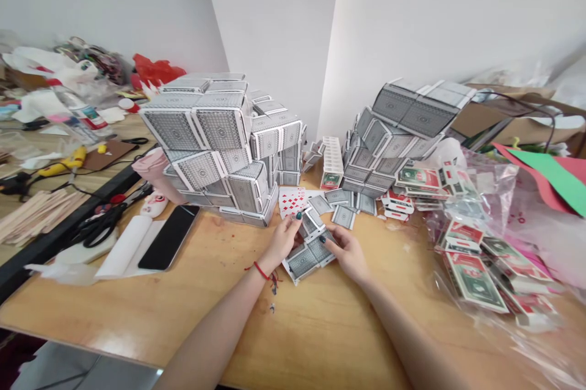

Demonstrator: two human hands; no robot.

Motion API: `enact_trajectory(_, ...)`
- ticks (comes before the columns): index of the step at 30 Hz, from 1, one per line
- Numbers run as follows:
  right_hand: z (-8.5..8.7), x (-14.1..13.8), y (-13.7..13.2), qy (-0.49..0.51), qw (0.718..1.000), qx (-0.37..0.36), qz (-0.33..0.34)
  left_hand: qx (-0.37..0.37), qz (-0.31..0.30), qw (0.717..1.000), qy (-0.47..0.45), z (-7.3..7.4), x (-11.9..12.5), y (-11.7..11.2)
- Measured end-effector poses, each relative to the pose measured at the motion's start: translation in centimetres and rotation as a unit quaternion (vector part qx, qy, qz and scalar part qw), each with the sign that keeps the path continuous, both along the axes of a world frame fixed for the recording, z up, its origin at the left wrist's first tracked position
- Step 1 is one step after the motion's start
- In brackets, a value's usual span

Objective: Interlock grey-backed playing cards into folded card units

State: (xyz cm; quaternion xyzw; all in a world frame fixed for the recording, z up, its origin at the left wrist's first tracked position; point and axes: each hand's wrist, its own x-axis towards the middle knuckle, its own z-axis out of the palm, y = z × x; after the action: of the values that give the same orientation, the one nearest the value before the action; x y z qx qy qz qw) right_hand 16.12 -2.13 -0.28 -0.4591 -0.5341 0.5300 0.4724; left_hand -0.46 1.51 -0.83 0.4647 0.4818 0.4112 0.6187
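A small structure of folded playing cards [304, 260], grey patterned backs outward, is between my hands, low over the table. My left hand [284, 238] pinches it at the upper left, thumb on top. From the right, my right hand [348, 251] grips the same structure, its thumb over a card. Fingers underneath are hidden. Just beyond lie loose grey-backed cards [343, 216] and face-up red playing cards [293, 199].
Stacks of card-built blocks [220, 124] rise at left, with another card stack [403, 115] at right. A phone [169, 237] and black scissors [107, 219] lie left. Card boxes [476, 280] in clear plastic sit right. Behind is a white wall [274, 24].
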Motion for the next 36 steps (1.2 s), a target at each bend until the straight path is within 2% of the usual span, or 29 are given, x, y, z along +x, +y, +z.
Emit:
enact_trajectory(4, -0.5, -0.2, 0.1, -0.009, 1.000, -0.019, -0.001, 0.032, -0.033, 0.999, 0.003, 0.7, -0.2, -0.4)
enact_trajectory(8, -0.8, -0.1, 0.4, -0.017, 0.999, -0.041, -0.030, 0.020, -0.070, 0.997, 0.000, 1.0, -0.6, -0.6)
enact_trajectory(12, -0.9, 0.1, 0.6, -0.033, 0.996, -0.028, -0.084, 0.030, -0.081, 0.994, -0.063, 1.3, -0.9, -0.6)
enact_trajectory(16, -1.3, 0.3, 0.6, -0.011, 0.993, -0.022, -0.115, 0.031, -0.161, 0.980, -0.109, 1.7, -1.4, -0.7)
enact_trajectory(20, -1.6, 0.4, 0.7, 0.004, 0.991, -0.021, -0.129, 0.075, -0.202, 0.974, -0.076, 1.9, -2.3, -0.9)
enact_trajectory(24, -1.2, 0.2, 0.7, 0.039, 0.989, -0.050, -0.135, 0.136, -0.165, 0.977, 0.003, 1.7, -2.4, -1.0)
enact_trajectory(27, -0.3, 0.0, 0.4, 0.070, 0.989, -0.084, -0.096, 0.144, -0.119, 0.980, 0.072, 1.4, -2.1, -0.9)
enact_trajectory(29, 0.2, 0.0, 0.1, 0.067, 0.991, -0.088, -0.074, 0.146, -0.109, 0.978, 0.102, 1.3, -1.9, -0.7)
enact_trajectory(36, 1.1, 0.4, -0.1, 0.076, 0.994, -0.078, -0.029, 0.170, -0.114, 0.972, 0.115, 1.3, -2.3, -0.3)
